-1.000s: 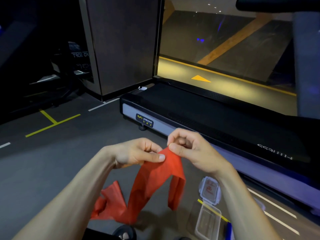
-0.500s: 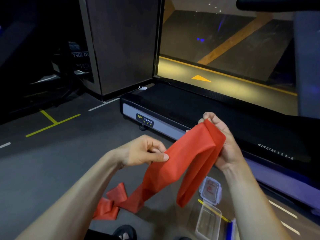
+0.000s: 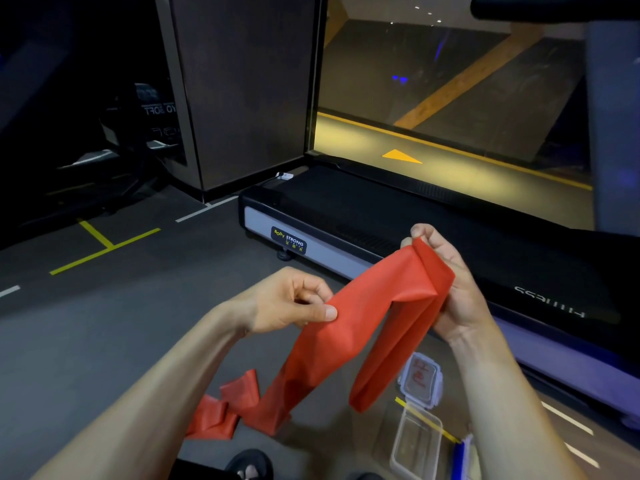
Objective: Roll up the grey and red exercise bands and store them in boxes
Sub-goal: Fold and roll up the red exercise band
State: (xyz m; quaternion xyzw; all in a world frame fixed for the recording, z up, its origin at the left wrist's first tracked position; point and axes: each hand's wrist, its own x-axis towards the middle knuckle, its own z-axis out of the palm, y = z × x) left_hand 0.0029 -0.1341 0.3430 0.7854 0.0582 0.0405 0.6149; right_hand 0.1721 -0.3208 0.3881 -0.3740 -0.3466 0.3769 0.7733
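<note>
Clearly the red band (image 3: 363, 327) is limp and light; left hand (image 3: 291, 303) pinches its edge mid-frame, right hand (image 3: 446, 285) grips the fold, best held there.

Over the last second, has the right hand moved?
Yes. The right hand, gripping the red band, went right and up, now over the treadmill deck.

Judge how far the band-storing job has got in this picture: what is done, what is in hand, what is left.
Done: nothing stored; the clear box on the floor looks empty, its lid off beside it. No grey band shows.
In hand: the red band. The right hand grips its folded top, the left hand pinches it lower down, and its tail lies crumpled on the floor.
Left: rolling and boxing the red band.
</note>
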